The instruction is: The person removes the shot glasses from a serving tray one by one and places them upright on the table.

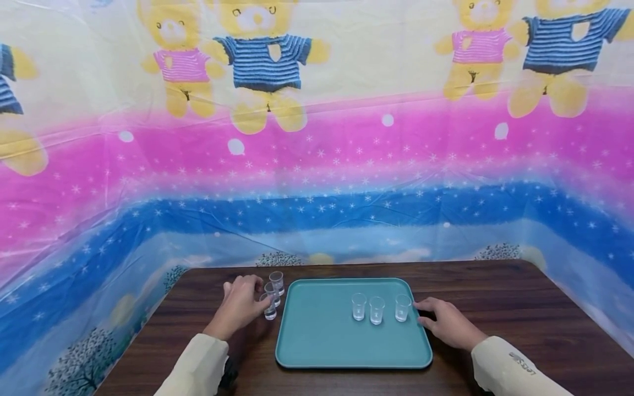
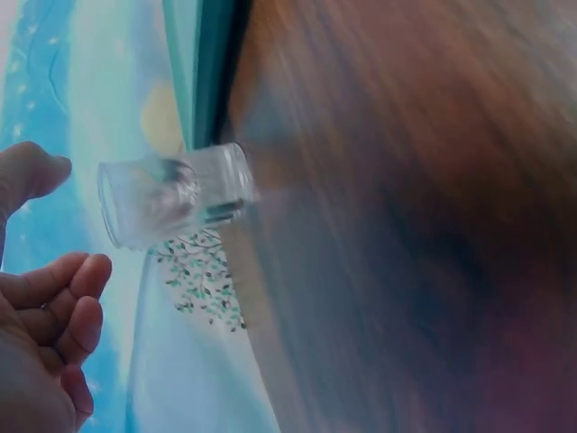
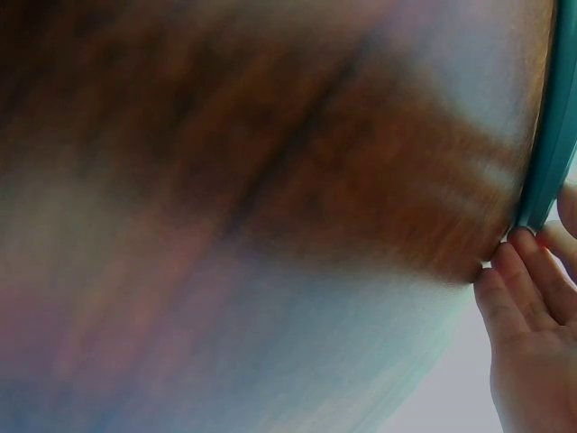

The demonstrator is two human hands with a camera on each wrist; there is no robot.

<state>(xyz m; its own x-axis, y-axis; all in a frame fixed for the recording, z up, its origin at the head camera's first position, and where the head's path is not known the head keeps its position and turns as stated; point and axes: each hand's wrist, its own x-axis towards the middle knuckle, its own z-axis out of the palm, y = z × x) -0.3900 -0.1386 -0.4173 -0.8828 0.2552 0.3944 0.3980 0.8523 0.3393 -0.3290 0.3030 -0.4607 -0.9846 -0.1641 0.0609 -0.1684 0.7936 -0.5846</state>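
Observation:
Three small clear shot glasses stand in a slanting row left of the tray: a near glass (image 1: 269, 313), a middle glass (image 1: 275, 300) and a far glass (image 1: 277, 282). My left hand (image 1: 240, 305) hovers beside the near and middle ones, thumb and fingers spread apart; in the left wrist view a gap shows between the fingertips and a glass (image 2: 180, 194). A teal rectangular tray (image 1: 322, 344) carries three more shot glasses, a left one (image 1: 359, 308), a middle one (image 1: 377, 311) and a right one (image 1: 403, 308). My right hand (image 1: 448, 323) rests its fairly straight fingertips (image 3: 518, 262) at the tray's right rim.
Under everything lies a dark wood-grain table (image 1: 495, 297). A printed cloth (image 1: 346, 154) with bears and snowflakes hangs behind the table and along both sides.

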